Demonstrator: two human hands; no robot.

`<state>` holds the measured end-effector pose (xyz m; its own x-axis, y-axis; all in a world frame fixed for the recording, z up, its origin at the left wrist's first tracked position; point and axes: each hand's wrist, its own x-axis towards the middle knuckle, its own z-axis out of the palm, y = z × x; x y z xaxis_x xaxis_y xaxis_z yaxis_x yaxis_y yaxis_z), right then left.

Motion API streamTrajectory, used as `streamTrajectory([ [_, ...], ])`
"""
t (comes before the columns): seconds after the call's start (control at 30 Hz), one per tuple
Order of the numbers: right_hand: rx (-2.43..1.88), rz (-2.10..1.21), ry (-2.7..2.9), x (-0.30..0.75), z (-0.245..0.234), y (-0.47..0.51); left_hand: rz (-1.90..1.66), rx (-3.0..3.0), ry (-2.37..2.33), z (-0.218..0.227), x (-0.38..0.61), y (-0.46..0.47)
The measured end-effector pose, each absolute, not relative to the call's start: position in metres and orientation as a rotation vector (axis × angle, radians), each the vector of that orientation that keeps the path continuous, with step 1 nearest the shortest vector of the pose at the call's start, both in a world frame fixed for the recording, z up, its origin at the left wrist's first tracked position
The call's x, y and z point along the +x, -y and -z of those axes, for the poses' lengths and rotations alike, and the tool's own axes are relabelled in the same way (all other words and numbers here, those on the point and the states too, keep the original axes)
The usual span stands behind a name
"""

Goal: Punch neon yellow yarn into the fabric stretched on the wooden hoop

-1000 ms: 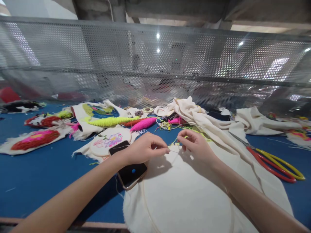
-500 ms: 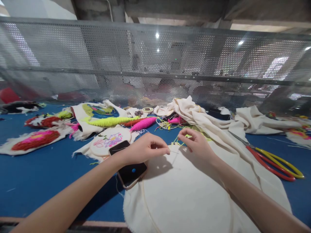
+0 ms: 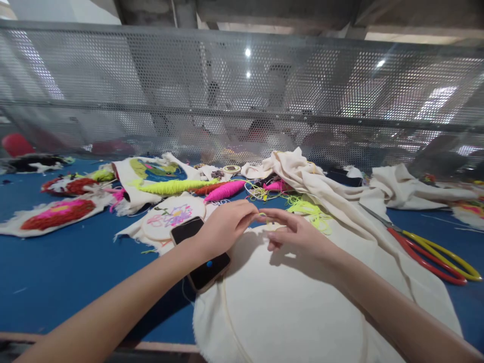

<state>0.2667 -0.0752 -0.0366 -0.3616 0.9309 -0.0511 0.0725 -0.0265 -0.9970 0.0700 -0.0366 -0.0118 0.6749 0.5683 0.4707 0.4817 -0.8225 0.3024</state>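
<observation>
My left hand is closed in a pinch above the far edge of a white cloth stretched in a round hoop. It held a thin needle a moment ago; the needle is now hidden by the fingers. My right hand meets it fingertip to fingertip, its thumb and forefinger closed on a yellow-green yarn, a bit of which shows between the hands. Under my left wrist lies a phone, partly covered. Just past my right hand is a loose heap of neon yellow yarn.
Red-and-yellow-handled scissors lie at the right on loose cloth and the blue table. A small embroidered hoop, a pink yarn bundle and stitched patches lie beyond. A perforated metal screen stands behind.
My hands have come together from apart. The left has moved slightly up, the right leftward, bringing the yellow-green yarn to the left fingertips. The view has shifted slightly.
</observation>
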Motion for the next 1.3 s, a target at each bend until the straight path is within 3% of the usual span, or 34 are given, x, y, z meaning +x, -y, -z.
streamTrajectory([
  [0.33,-1.068,-1.301,1.432,0.258,0.04,0.078,-1.139,2.789,-0.899,0.019,0.072,0.04],
  [0.47,-1.151,-0.98,1.554,0.255,0.038,0.085,-1.18,2.77,-0.879,0.02,0.071,0.038],
  [0.73,-1.151,-0.255,1.78,0.264,0.044,0.082,-0.902,2.824,-0.885,0.019,0.071,0.04],
  [0.9,-1.156,-0.275,1.801,0.268,0.048,0.075,-0.908,2.704,-0.903,0.021,0.074,0.044],
  [1.13,-1.01,0.135,1.95,0.267,0.048,0.08,-0.914,2.761,-0.979,0.029,0.073,0.044],
  [1.3,-1.11,-0.014,1.842,0.27,0.047,0.078,-0.935,2.845,-0.826,0.025,0.075,0.047],
])
